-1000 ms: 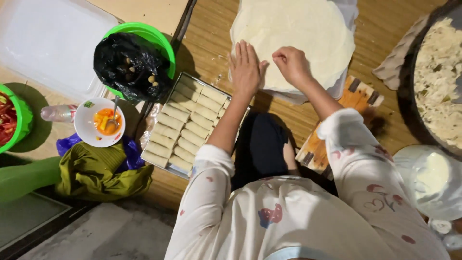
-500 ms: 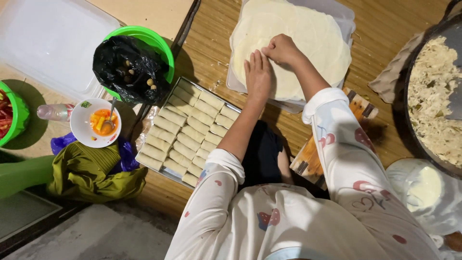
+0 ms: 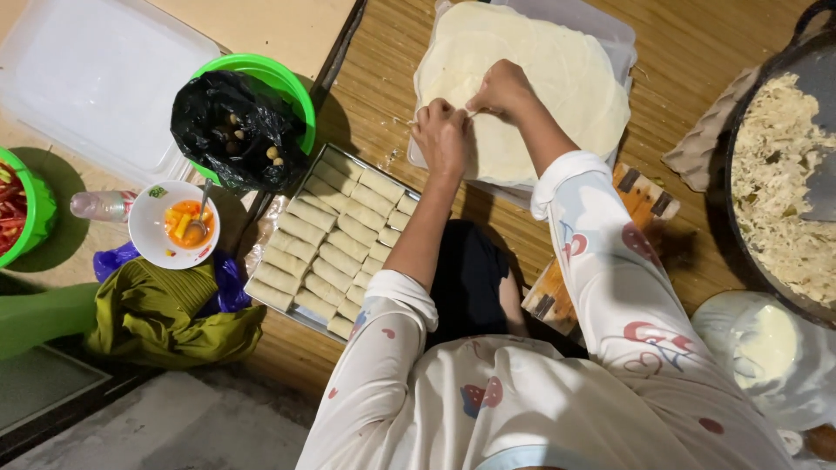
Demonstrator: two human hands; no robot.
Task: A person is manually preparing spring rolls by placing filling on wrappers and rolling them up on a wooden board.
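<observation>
I see my left hand (image 3: pixel 442 130) and right hand (image 3: pixel 499 90) pinching the top wrapper (image 3: pixel 557 78); next comes slow, gentle peeling.

You are in a home cooking spot, down on a woven floor mat (image 3: pixel 697 35). Left of your hands sits a tray of rolled spring rolls (image 3: pixel 335 235). To their right is a big pan of shredded filling (image 3: pixel 784 187). Thin round wrappers (image 3: pixel 557 78) lie under them.
</observation>
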